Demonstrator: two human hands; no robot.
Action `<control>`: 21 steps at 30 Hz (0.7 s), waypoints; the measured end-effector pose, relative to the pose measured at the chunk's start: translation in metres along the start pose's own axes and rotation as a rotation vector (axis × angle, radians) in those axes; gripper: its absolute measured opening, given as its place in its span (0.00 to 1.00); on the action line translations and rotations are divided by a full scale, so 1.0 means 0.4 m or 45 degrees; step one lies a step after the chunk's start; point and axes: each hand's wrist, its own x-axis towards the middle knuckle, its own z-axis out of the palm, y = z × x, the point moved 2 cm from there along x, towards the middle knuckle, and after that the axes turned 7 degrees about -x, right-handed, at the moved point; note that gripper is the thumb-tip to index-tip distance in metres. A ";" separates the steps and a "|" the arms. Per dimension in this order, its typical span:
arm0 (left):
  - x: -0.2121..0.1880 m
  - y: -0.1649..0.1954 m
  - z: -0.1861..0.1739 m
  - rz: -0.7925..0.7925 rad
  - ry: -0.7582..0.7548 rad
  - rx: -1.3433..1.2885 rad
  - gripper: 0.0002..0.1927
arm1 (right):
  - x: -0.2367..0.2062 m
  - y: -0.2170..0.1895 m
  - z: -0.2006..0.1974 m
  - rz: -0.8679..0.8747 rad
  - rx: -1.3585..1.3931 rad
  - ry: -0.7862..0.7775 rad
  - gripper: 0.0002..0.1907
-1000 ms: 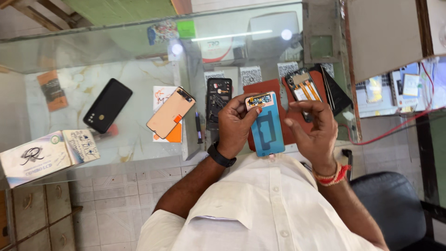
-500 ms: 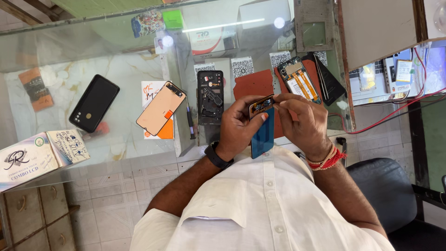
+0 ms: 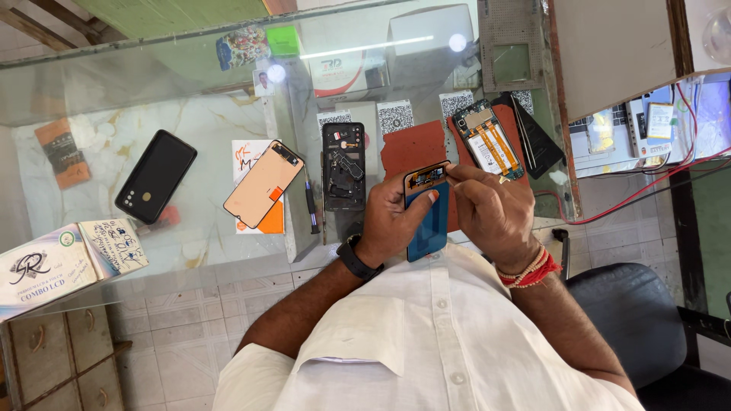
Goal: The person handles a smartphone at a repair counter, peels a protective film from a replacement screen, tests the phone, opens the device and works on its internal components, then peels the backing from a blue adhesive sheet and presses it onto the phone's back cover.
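Above the red mat (image 3: 415, 148), both hands, left hand (image 3: 392, 217) and right hand (image 3: 491, 213), apparently hold a blue phone panel (image 3: 428, 228).

Single view, head-worn camera. It looks almost straight down from above the person; the white shirt (image 3: 457, 342) fills the bottom centre of the frame, so the lens sits above and slightly behind the shoulders. Facing: forward and down onto a glass counter (image 3: 190, 84), whose far edge runs along the top of the frame and near edge crosses mid-frame. Range: close, arm's length; both hands sit at centre, left hand (image 3: 392, 217) and right hand (image 3: 491, 209), over the counter's near edge. Tiled floor (image 3: 175, 320) shows at lower left, a chair seat (image 3: 632, 320) at lower right. No second view, so nothing overlaps.
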 end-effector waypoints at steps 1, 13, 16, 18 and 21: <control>-0.002 0.004 0.002 0.007 0.006 0.011 0.11 | -0.001 -0.002 -0.001 -0.002 -0.005 0.008 0.15; -0.009 0.045 0.020 0.039 -0.015 0.056 0.14 | -0.020 0.000 0.002 0.098 0.040 0.031 0.17; -0.011 0.046 0.021 0.048 -0.017 0.123 0.13 | -0.028 0.004 0.004 0.100 0.047 0.021 0.17; -0.012 0.046 0.023 0.053 -0.030 0.105 0.13 | -0.034 0.006 0.005 0.111 0.059 0.019 0.17; -0.011 0.048 0.027 0.073 -0.007 0.147 0.12 | -0.040 0.007 0.007 0.108 0.038 0.024 0.18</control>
